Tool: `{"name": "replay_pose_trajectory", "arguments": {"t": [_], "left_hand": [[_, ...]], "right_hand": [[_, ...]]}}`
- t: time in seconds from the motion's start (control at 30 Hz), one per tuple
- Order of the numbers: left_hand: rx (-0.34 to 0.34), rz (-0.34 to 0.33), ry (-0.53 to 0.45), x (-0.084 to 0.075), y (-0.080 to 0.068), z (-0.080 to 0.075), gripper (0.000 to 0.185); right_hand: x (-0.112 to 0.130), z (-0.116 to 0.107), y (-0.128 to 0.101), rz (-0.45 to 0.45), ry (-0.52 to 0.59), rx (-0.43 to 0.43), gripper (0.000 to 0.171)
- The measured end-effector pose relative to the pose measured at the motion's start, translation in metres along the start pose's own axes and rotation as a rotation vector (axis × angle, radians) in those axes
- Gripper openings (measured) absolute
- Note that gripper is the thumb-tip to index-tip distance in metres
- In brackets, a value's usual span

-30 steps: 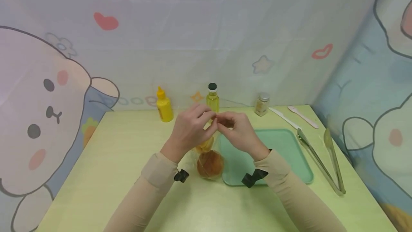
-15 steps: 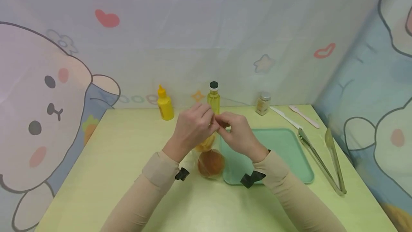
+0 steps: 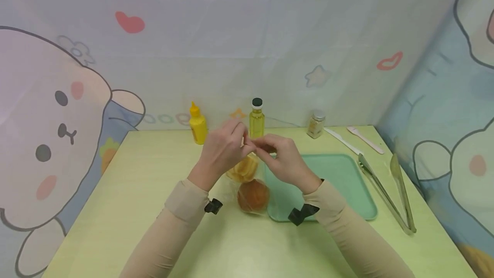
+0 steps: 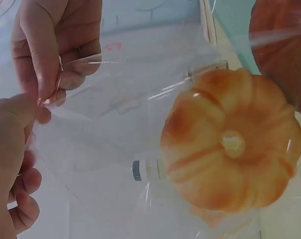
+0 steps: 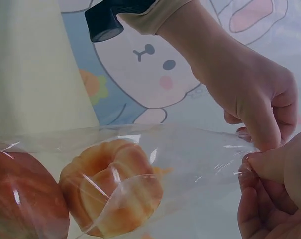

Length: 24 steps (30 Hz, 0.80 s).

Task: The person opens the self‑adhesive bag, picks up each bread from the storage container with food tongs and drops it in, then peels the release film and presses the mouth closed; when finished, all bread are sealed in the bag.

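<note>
Both hands meet over the table at the mouth of a clear plastic bag (image 5: 190, 149). My left hand (image 3: 224, 146) pinches the bag's upper edge between thumb and fingers. Close beside it, my right hand (image 3: 283, 158) pinches the same edge with thumb and forefinger. Inside the hanging bag is a golden, flower-shaped bread (image 4: 232, 142) with deep grooves. Below it, a round brown bun (image 3: 253, 196) sits in the lower part of the bag, by the tray's left edge. The film's exact folds at the fingertips are too small to tell.
A green tray (image 3: 328, 188) lies right of the bag. Metal tongs (image 3: 386, 196), a white knife (image 3: 342, 140) and a pink fork (image 3: 364, 140) lie further right. Along the back stand a yellow squeeze bottle (image 3: 198, 128), a black-capped bottle (image 3: 256, 121) and a small jar (image 3: 316, 124).
My left hand has shifted a little left and its fingertips have moved along the bag's edge. More of the flower-shaped bread shows below the hands. The right hand has barely moved.
</note>
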<state>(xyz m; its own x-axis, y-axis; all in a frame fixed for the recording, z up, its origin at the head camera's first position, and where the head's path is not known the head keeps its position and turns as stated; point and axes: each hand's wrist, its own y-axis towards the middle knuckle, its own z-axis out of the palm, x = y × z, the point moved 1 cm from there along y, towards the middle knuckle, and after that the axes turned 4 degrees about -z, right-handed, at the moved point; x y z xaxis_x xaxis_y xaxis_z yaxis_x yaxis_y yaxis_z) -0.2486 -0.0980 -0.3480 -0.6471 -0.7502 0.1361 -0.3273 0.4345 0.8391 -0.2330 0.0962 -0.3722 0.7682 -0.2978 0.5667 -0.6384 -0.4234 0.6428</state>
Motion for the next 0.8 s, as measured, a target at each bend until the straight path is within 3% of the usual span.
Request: {"name": "replay_pose_trajectory", "arguments": {"t": [0.1, 0.17, 0.33, 0.43, 0.5, 0.57, 0.67, 0.8], "left_hand": [[-0.012, -0.117, -0.069, 0.009, -0.001, -0.005, 0.011], [-0.003, -0.244, -0.194, 0.015, -0.002, -0.009, 0.008], [0.122, -0.569, -0.742, 0.018, -0.005, -0.013, 0.007], [0.201, -0.669, -0.951, 0.017, -0.007, -0.014, 0.009], [0.230, -0.666, -0.996, 0.018, -0.007, -0.014, 0.007], [0.234, -0.624, -0.967, 0.020, -0.009, -0.014, 0.005], [0.202, -0.529, -0.870, 0.023, -0.011, -0.015, 0.001], [0.122, -0.391, -0.719, 0.026, -0.014, -0.015, 0.013]], "right_hand": [[-0.001, -0.001, -0.001, 0.041, 0.021, -0.006, 0.015], [-0.002, -0.003, -0.003, 0.070, 0.030, -0.015, 0.015], [-0.005, -0.004, -0.005, 0.101, 0.036, -0.031, 0.016], [-0.006, -0.005, -0.005, 0.101, 0.038, -0.029, 0.016], [-0.005, -0.005, -0.005, 0.103, 0.039, -0.027, 0.016], [-0.005, -0.006, -0.005, 0.103, 0.039, -0.026, 0.016], [-0.004, -0.007, -0.005, 0.105, 0.035, -0.028, 0.016], [-0.003, -0.009, -0.005, 0.109, 0.031, -0.031, 0.016]]}}
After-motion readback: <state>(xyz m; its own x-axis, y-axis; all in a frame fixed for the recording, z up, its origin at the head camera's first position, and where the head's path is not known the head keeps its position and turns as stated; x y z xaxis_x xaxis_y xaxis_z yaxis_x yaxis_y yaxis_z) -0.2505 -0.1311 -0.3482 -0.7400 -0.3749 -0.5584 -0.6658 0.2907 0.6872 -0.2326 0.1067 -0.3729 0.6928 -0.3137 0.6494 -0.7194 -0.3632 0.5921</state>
